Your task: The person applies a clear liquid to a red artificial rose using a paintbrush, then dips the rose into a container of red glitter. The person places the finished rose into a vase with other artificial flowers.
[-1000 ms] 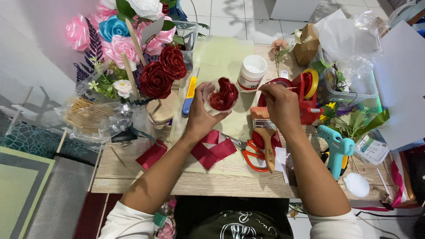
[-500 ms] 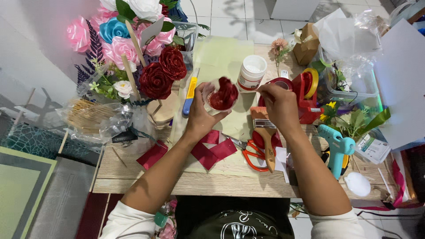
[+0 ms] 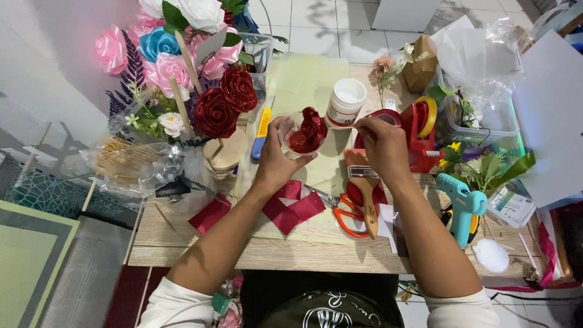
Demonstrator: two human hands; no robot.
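Red ribbon rose (image 3: 308, 132) cupped in left hand (image 3: 276, 159), grip closed round it; right hand (image 3: 381, 146) fingertips pinched, contents unclear

A light wooden table (image 3: 200, 243) carries a pale green mat (image 3: 306, 79) running from its far edge to near the front edge. Red fabric squares (image 3: 291, 209) and orange-handled scissors (image 3: 346, 212) lie on the mat. A teal glue gun (image 3: 464, 203) rests toward the right edge.
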